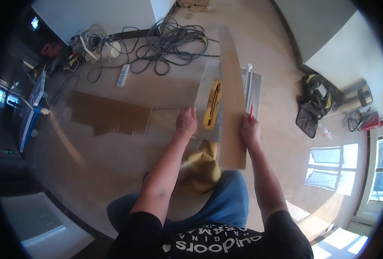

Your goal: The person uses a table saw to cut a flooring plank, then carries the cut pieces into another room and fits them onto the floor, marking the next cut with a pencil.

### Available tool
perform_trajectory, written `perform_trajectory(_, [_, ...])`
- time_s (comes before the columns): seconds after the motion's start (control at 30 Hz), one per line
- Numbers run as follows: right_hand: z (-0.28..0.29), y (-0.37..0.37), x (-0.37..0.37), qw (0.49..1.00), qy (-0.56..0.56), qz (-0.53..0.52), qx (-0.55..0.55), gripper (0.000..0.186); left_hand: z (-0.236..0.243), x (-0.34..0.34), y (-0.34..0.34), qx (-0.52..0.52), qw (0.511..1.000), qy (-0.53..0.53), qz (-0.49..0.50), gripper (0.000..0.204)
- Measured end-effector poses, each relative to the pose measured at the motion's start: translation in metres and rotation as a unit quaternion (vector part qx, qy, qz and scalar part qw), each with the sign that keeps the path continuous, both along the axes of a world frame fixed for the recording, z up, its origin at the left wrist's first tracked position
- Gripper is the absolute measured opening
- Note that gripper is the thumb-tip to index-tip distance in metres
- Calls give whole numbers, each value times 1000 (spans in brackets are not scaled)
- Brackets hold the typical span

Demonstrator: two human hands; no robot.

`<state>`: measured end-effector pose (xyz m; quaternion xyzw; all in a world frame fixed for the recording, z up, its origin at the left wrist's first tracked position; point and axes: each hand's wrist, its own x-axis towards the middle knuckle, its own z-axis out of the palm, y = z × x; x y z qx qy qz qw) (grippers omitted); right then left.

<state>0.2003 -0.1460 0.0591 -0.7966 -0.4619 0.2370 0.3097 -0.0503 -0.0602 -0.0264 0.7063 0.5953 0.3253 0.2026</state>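
Right of our left hand (186,122), whose grip we cannot tell, our right arm (267,179) reaches forward, right hand (251,130) closed on a red pencil (251,111), touching the plank (232,95).

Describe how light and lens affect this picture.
Head view: the plank looks bowed, probably from the fisheye lens; head view: window-shaped glare brightens the floor at right; head view: the far left is dim, the corners black.
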Motion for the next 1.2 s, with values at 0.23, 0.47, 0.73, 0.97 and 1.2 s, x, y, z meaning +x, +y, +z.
perform_trajectory(0.23, [-44,130,28,997,-54,-50,-11,37,35,22,11,-30,998,-60,-4,37])
perform_trajectory(0.47, [-60,223,20,997,-79,-20,-6,29,77,57,78,-200,970,-96,-102,50])
perform_trajectory(0.73, [-4,234,106,974,-206,-40,91,45,23,63,187,-158,972,-85,-153,50])
perform_trajectory(0.97, [-82,289,202,970,-178,-34,160,33,-43,66,243,-97,949,-159,-253,56])
perform_trajectory(1.2, [-139,390,336,918,240,25,-315,28,-31,130,255,-106,892,-313,-308,57])
